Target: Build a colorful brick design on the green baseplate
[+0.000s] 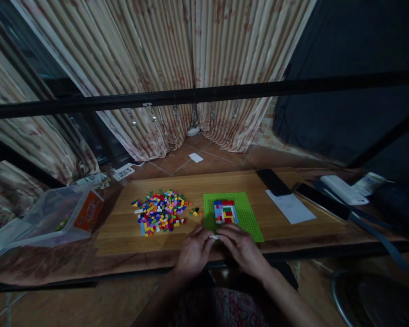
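My left hand (pixel 195 250) and my right hand (pixel 240 245) meet at the near edge of the green baseplate (pixel 250 222). Between their fingertips is a small white toy brick (pixel 215 237), pinched from both sides; its exact shape is too small to make out. On the baseplate, just beyond my fingers, sits a low rectangle of bricks (pixel 218 211) in blue, red, white, yellow and green. A heap of loose coloured bricks (pixel 162 211) lies on the wooden board to the left, with a few stray bricks (pixel 195 212) between heap and baseplate.
A clear plastic box (pixel 54 218) with an orange label stands left of the wooden board (pixel 116 231). To the right lie a black phone (pixel 274 181), a white paper (pixel 291 209), another dark phone (pixel 322 200) and a white device (pixel 344 190). A black bar (pixel 204 94) crosses beyond the board.
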Available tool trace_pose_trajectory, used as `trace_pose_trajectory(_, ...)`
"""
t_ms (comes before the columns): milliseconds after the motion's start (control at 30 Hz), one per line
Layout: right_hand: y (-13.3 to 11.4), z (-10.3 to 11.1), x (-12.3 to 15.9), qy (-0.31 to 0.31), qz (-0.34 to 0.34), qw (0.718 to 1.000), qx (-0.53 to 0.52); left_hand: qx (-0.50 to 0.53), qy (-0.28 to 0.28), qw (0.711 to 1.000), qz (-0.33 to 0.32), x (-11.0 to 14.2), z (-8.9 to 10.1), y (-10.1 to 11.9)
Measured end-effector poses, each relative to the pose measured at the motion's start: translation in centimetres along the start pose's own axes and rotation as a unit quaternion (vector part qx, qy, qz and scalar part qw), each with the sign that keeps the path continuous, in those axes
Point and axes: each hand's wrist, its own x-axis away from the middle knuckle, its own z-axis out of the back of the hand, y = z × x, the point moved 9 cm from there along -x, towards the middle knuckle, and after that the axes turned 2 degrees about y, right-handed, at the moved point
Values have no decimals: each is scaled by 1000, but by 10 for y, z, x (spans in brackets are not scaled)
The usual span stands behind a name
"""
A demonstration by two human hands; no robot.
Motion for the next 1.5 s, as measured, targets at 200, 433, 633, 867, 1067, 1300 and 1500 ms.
trace_pose_trajectory(200, 31, 24, 6, 33, -46, 998, -4, 34, 16, 999, -2, -23, -20, 9)
trace_pose_trajectory(433, 83, 69, -30, 149, -109, 983, 20, 75, 144, 982, 97, -69, -9, -30)
trace_pose_trajectory(633, 111, 59, -53, 119, -122, 985, 16, 75, 119, 981, 136, -105, -12, -47)
trace_pose_trajectory(867, 116, 55, -60, 126, -155, 980, -8, 139, 36, 981, 130, -122, -48, -54)
trace_pose_trajectory(1067, 138, 49, -58, 165, -209, 960, -89, 157, 38, 975, 149, -123, -56, -60)
trace_pose_trajectory(1300, 150, 48, -56, 170, -231, 950, -127, 158, 61, 969, 181, -122, -55, -59)
trace_pose_trajectory(1500, 156, 42, -58, 166, -248, 946, -127, 151, 47, 967, 201, -120, -55, -57)
